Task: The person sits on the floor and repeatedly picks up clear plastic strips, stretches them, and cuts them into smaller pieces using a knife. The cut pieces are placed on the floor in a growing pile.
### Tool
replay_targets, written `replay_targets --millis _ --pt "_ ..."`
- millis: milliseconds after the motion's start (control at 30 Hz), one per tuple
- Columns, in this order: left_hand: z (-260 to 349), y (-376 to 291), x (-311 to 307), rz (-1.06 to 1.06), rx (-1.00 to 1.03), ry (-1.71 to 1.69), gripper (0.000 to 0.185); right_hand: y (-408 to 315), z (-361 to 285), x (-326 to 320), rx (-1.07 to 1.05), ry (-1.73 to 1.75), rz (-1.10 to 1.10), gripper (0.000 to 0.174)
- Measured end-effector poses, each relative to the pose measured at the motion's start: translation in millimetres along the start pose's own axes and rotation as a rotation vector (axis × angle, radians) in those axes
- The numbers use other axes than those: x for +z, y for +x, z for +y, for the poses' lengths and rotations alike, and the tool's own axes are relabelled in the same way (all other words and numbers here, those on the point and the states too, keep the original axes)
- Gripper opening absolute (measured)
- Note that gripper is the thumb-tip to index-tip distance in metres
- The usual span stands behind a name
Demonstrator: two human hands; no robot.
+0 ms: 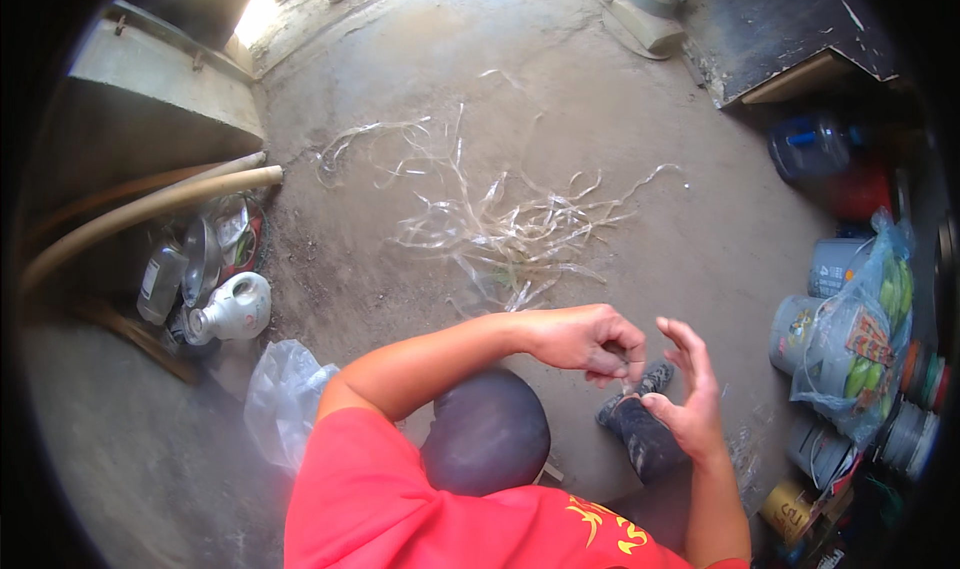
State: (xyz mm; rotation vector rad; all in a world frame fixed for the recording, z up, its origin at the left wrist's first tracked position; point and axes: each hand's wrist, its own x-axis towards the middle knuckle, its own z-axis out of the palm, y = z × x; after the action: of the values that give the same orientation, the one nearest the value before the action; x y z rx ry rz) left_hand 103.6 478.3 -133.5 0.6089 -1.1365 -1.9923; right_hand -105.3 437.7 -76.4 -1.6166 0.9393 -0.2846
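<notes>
My left hand reaches across in front of me, its fingers curled and pinched together. A short bit of clear plastic strip seems to show just below its fingertips; most of it is hidden or too fine to see. Close beside it on the right is my right hand, fingers raised and thumb apart, with nothing visible in its grasp. Beyond the hands, a loose tangle of clear plastic strips lies spread over the concrete floor. My bent knee and a patterned shoe are below the hands.
A clear plastic bag, a white jug and a clear bottle are at left, near curved poles. Along the right stand buckets, a bag of green produce and a blue water bottle.
</notes>
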Motion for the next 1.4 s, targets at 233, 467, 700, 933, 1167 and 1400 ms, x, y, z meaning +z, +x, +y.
replay_targets --millis 233,467,700,933,1167,1400 --pt "40.0 -44.5 -23.5 0.821 0.174 0.313 0.010 4.5 13.1 14.7 0.231 -0.293 -0.336 0.039" --pt "-20.8 -202.5 -127.7 1.664 0.166 0.222 0.012 13.7 31.7 -9.8 0.226 -0.392 0.079 0.022" --pt "-96.7 -331.2 -183.7 2.254 0.221 0.213 0.015 22.3 10.3 -10.2 0.043 0.423 0.238 0.018" --pt "-141.3 -414.4 -215.7 2.463 0.147 0.510 0.023 39.4 -37.6 1.7 -0.070 1.293 -0.048 0.054" --pt "-122.1 -391.2 -180.9 1.900 -1.393 1.079 0.023 39.3 -34.8 -18.5 -0.207 1.361 -0.079 0.050" --pt "-163.5 -104.6 -158.2 1.019 -0.141 1.567 0.025 22.1 -4.4 -30.1 -0.029 1.054 0.167 0.032"
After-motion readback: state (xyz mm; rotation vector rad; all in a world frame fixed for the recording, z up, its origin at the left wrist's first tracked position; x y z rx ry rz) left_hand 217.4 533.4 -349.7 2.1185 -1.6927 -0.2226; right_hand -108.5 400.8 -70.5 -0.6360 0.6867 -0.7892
